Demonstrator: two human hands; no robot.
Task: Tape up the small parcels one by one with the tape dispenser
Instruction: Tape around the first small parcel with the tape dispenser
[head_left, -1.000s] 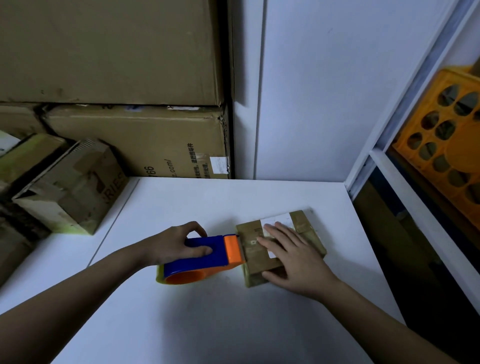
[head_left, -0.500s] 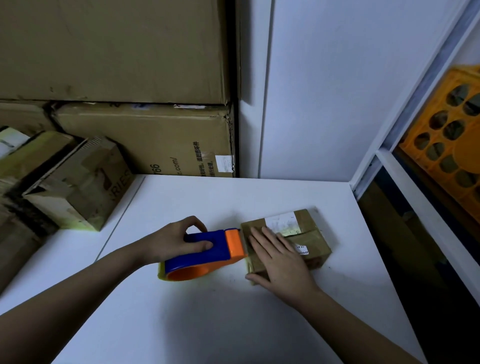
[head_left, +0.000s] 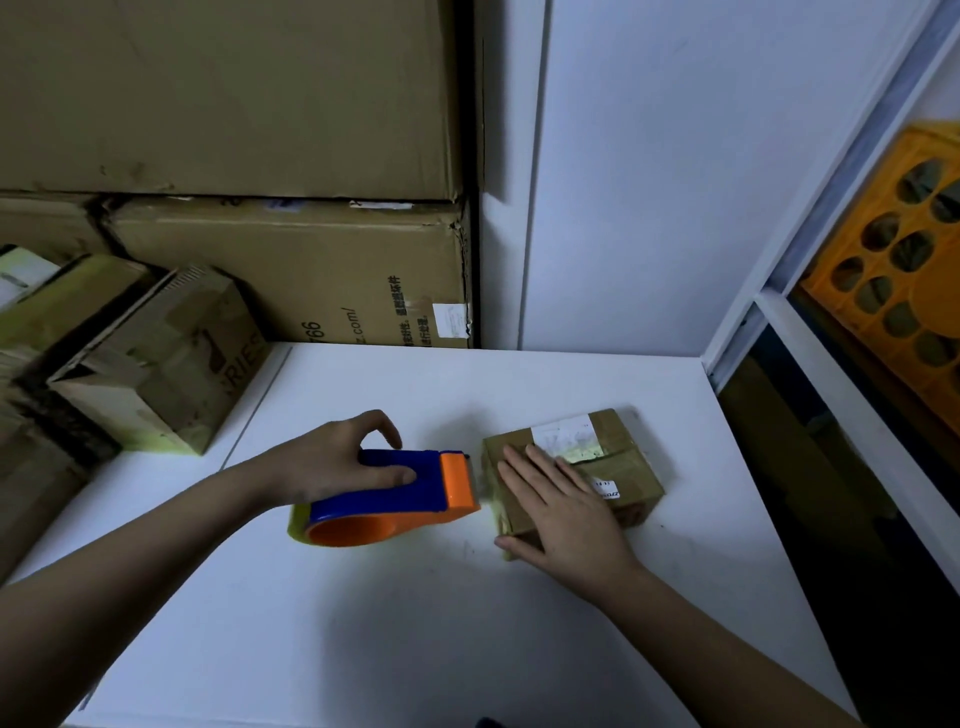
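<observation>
Two big brown corrugated cartons (head_left: 234, 93) are stacked at the far left behind one white tabletop (head_left: 415, 623). One mid-size tilted cardboard box (head_left: 156, 364) sits at the left edge, and one orange plastic crate (head_left: 904, 291) is at the far right. One small brown taped parcel (head_left: 576, 467) lies right of centre under the flat, straight-fingered right hand (head_left: 561, 514). The left hand (head_left: 337, 457) grips one blue-and-orange tape dispenser (head_left: 395, 493), just left of the parcel. Compared with half a second ago, the dispenser's orange nose has drawn back from the parcel's left edge, leaving a small gap.
</observation>
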